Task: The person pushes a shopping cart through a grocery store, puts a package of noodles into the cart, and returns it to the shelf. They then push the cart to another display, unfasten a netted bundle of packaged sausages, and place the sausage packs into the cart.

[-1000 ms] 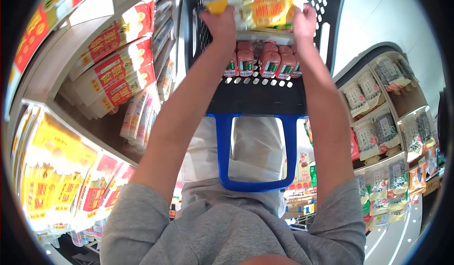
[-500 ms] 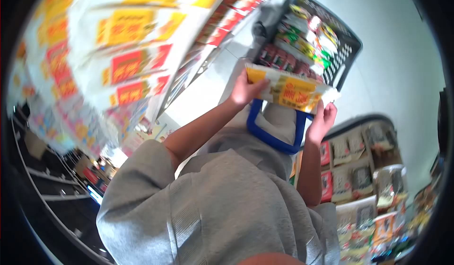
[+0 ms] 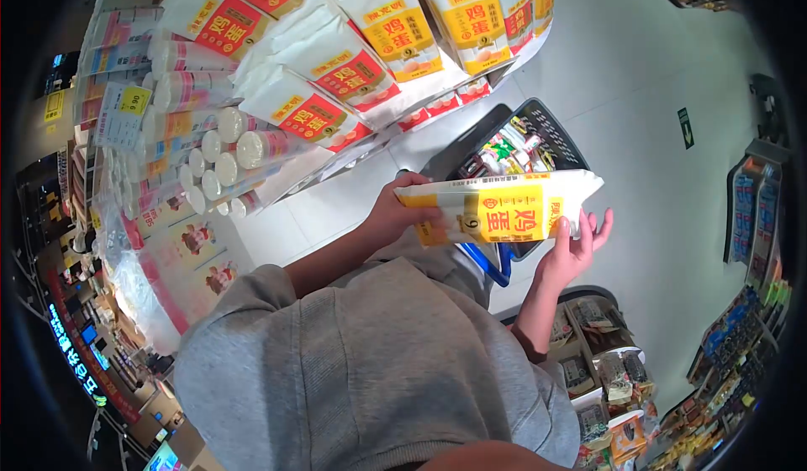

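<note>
A white and yellow pack of egg noodles (image 3: 496,210) lies lengthwise across both my hands, in front of my waist. My left hand (image 3: 395,217) is wrapped round its left end. At the other end, the thumb of my right hand (image 3: 573,251) rests on the lower edge, with some fingers spread out beyond the pack. Just behind the noodles stands a dark shopping basket (image 3: 551,126) with a blue handle (image 3: 492,265), partly hidden by the pack. Several colourful packaged goods (image 3: 513,147) fill what I can see of the basket.
A display shelf (image 3: 378,126) stacked with similar noodle packs and round white-ended packages (image 3: 252,149) stands at the upper left. Boxes of bagged goods (image 3: 588,362) stand near my right elbow. More shelving (image 3: 752,210) lines the far right, beyond the pale tiled floor (image 3: 647,135).
The view has swung, bringing more of the noodle display into sight. The pack stays in both hands and now appears more level, covering part of the basket. My right hand's fingers have spread more.
</note>
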Demonstrator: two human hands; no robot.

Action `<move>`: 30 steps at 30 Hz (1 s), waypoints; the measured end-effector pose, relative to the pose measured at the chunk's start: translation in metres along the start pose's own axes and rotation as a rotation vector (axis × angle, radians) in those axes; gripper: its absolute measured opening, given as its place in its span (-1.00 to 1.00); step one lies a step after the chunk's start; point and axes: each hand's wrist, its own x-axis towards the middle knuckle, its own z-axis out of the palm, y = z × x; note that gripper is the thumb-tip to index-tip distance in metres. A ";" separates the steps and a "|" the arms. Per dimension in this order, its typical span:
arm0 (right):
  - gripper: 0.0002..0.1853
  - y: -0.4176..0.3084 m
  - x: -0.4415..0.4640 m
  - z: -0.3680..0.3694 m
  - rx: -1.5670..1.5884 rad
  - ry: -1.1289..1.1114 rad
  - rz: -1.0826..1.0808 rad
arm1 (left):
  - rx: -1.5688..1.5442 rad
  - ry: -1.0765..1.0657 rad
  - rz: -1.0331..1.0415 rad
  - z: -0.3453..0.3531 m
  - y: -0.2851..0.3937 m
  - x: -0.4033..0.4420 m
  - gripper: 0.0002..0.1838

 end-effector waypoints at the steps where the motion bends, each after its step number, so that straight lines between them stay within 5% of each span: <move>1: -0.36 -0.011 -0.008 0.009 0.133 0.047 -0.027 | -0.010 -0.023 0.044 -0.008 0.004 -0.006 -0.59; 3: -0.11 -0.054 -0.024 0.043 0.318 0.080 -0.129 | -0.069 -0.063 0.093 -0.025 0.008 -0.022 -0.59; 6: -0.12 -0.077 -0.058 0.087 0.594 0.110 0.202 | -0.128 -0.069 0.099 -0.052 0.001 -0.049 -0.59; 12: -0.52 -0.088 -0.086 0.155 0.609 -0.166 0.299 | 0.094 -0.107 0.049 -0.137 0.021 -0.084 -0.50; 16: -0.44 -0.103 -0.108 0.181 0.404 -0.355 0.060 | 0.356 0.029 0.358 -0.171 0.060 -0.091 -0.40; 20: -0.44 -0.110 -0.116 0.194 0.332 -0.470 0.022 | 0.299 0.012 0.549 -0.156 0.099 -0.085 -0.31; 26: -0.52 -0.128 -0.104 0.189 0.405 -0.622 -0.010 | 0.189 -0.316 0.502 -0.140 0.140 -0.051 -0.27; 30: -0.53 -0.131 -0.068 0.190 0.265 -0.641 -0.066 | 0.483 -0.259 0.417 -0.112 0.177 -0.045 -0.40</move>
